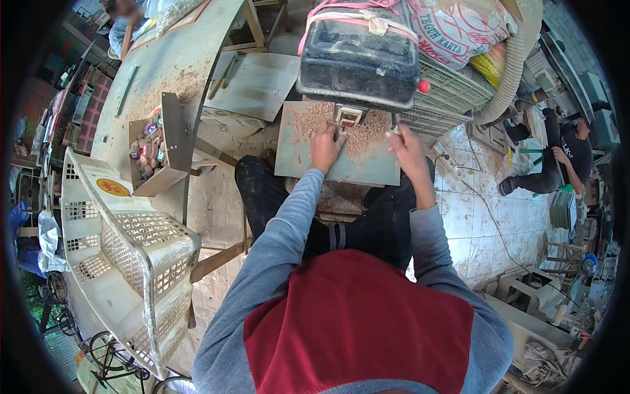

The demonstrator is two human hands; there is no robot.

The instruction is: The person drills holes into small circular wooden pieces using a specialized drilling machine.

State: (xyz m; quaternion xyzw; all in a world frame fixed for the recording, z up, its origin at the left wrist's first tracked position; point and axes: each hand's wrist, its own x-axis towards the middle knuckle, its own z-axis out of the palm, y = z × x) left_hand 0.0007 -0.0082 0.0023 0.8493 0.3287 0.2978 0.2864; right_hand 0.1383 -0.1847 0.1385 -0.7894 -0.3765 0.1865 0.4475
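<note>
Red-and-grey top [361, 315], nearest; left hand [325, 150], fingers bent, just beside pale fitting [348, 117], over shavings-strewn board [367, 172]; right hand [408, 148], curled at board's right edge; both grips: cannot tell. Black machine [357, 65], beyond board. Box [161, 182] of small pieces [147, 150], leftward.

Left hand [326, 150] on a board [315, 167] strewn with wood shavings [362, 141], right hand [409, 154] at its right edge, dusty black machine [361, 62] behind, counter [154, 72] at left.

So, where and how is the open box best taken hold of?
Take the box by its flat side wall nearest the person, coming from the picture's right: the wall's edge stands beside the heaped pieces, so it should pinch easily.
</note>
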